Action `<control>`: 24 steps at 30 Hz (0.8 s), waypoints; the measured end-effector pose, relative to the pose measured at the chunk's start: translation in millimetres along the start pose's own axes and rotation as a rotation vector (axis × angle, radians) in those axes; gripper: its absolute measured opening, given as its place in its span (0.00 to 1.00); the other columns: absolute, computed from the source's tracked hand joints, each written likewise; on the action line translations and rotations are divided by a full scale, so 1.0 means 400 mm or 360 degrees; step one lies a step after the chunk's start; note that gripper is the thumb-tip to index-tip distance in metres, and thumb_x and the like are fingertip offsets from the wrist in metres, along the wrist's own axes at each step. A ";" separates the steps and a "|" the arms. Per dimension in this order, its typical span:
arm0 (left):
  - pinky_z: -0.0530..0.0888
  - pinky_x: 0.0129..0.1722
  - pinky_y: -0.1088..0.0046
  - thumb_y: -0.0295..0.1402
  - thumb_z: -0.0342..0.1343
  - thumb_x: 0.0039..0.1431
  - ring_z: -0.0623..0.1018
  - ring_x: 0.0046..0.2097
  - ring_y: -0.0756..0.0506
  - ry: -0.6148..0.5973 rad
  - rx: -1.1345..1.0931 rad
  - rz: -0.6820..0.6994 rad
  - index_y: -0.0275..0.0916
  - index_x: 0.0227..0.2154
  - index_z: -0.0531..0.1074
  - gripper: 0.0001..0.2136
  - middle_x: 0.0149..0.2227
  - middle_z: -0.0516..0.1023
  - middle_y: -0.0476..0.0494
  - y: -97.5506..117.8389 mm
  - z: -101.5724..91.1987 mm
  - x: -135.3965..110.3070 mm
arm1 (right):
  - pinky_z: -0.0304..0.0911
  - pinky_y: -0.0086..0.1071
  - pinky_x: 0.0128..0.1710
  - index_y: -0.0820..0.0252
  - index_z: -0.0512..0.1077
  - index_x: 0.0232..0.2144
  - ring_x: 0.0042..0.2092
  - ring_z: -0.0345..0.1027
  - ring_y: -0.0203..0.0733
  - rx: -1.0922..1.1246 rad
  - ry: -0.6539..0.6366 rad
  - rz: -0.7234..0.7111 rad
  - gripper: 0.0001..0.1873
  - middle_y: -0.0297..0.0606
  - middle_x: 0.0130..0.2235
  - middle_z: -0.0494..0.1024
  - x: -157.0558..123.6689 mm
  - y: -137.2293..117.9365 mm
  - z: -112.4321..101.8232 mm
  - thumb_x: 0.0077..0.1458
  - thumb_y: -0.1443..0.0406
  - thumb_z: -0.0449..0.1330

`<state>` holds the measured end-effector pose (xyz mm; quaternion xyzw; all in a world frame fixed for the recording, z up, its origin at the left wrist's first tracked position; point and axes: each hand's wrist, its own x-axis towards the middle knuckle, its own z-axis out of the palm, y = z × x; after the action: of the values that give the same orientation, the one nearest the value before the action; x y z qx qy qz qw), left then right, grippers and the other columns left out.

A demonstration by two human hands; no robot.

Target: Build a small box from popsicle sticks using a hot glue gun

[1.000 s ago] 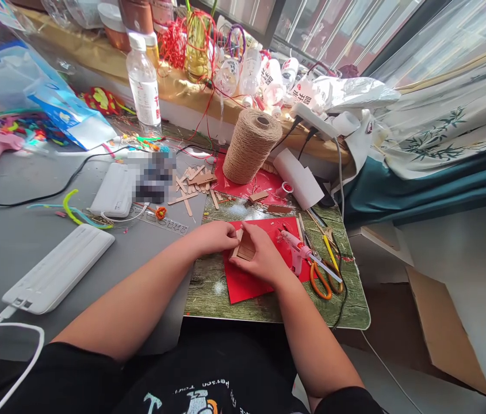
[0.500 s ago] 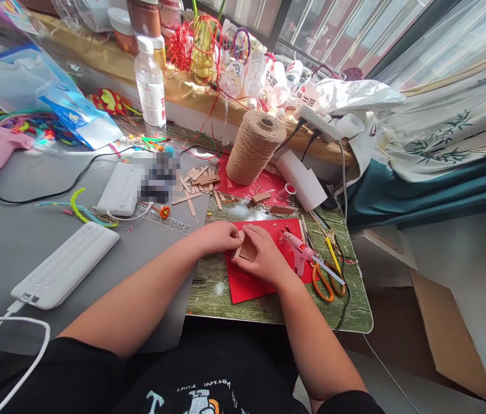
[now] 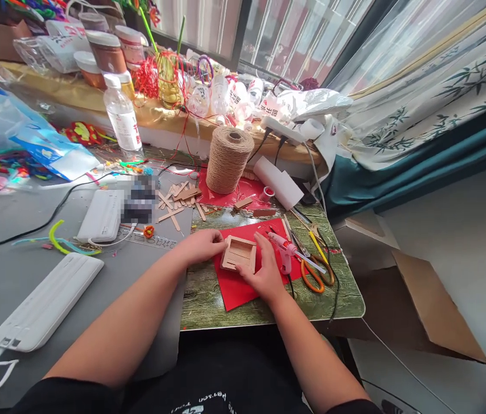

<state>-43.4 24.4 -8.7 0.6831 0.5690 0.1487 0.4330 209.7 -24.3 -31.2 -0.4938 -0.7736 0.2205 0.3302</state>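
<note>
A small shallow box of craft sticks (image 3: pixel 243 246) lies with its open side up on a sheet of red paper (image 3: pixel 236 296). The fingers of my left hand (image 3: pixel 203 248) are pinched together at the box's left wall. My right hand (image 3: pixel 265 271) has thumb and fingers spread around the right side, its thumb touching the near right edge. Beside the right fingers a pink glue gun (image 3: pixel 283 247) with a clear glue stick rests on the paper. Orange-handled scissors (image 3: pixel 313 276) lie to its right.
A twine spool (image 3: pixel 228 161) stands behind, near loose craft sticks (image 3: pixel 178 198). White power banks (image 3: pixel 48 302) and cables lie to the left. A water bottle (image 3: pixel 122 118) stands at the back. The table's rounded edge (image 3: pixel 361 305) is at right.
The view has shifted, so the surroundings sit further left. My right hand has spread off the top of the box, and its inside now shows. My left fingers stay at its left side.
</note>
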 end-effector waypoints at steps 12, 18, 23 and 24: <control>0.76 0.53 0.62 0.52 0.64 0.58 0.80 0.54 0.39 0.0131 -0.0692 0.0206 0.39 0.55 0.72 0.28 0.55 0.81 0.35 0.024 0.014 0.007 | 0.54 0.61 0.72 0.40 0.43 0.76 0.75 0.50 0.59 -0.0130 0.0048 -0.0421 0.57 0.46 0.73 0.58 -0.014 0.023 -0.040 0.56 0.65 0.71; 0.72 0.60 0.58 0.44 0.69 0.59 0.78 0.59 0.37 0.0077 -0.1230 0.0500 0.39 0.56 0.73 0.26 0.57 0.80 0.34 0.049 0.017 -0.007 | 0.55 0.64 0.71 0.38 0.35 0.76 0.77 0.45 0.60 -0.0247 0.0172 -0.0700 0.58 0.45 0.75 0.55 -0.013 0.020 -0.050 0.60 0.62 0.70; 0.75 0.57 0.58 0.38 0.72 0.55 0.80 0.54 0.38 0.0064 -0.1250 0.0650 0.41 0.54 0.76 0.24 0.52 0.82 0.37 0.040 0.022 -0.016 | 0.56 0.61 0.71 0.49 0.38 0.76 0.76 0.47 0.59 0.0164 0.0286 -0.0246 0.52 0.49 0.76 0.52 -0.019 -0.016 -0.050 0.64 0.54 0.64; 0.75 0.58 0.58 0.37 0.73 0.55 0.79 0.55 0.38 0.0058 -0.1250 0.0679 0.41 0.54 0.77 0.24 0.52 0.82 0.37 0.039 0.023 -0.017 | 0.56 0.59 0.72 0.50 0.43 0.76 0.75 0.51 0.57 0.0244 0.0309 -0.0195 0.45 0.48 0.75 0.56 -0.018 -0.025 -0.057 0.67 0.54 0.61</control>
<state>-29.1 14.7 -0.2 0.5661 0.3232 0.4516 0.6092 222.3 -34.7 -10.9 -0.4379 -0.7476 0.2098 0.4531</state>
